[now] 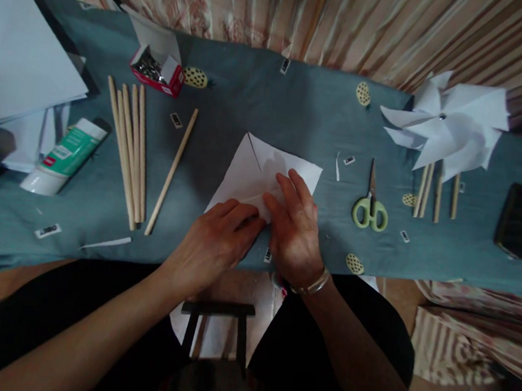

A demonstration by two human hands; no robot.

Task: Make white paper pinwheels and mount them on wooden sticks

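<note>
i find my left hand (220,232) curled at the paper (246,178), hold not determinable, my right hand (295,233) open upon it, scissors (370,212) lying apart.

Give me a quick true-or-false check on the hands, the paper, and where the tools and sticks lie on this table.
1. The left hand and right hand both touch the white paper sheet. True.
2. The green-handled scissors lie to the left of the sheet. False: they lie to its right, blades pointing away from the person.
3. One wooden stick lies apart from the row of wooden sticks on its left. True.
4. The white paper pinwheel lies between the red box and the sheet. False: it lies on the right side of the table, beyond the scissors.
5. The red box stands open, with small metal pieces inside. True.
</note>
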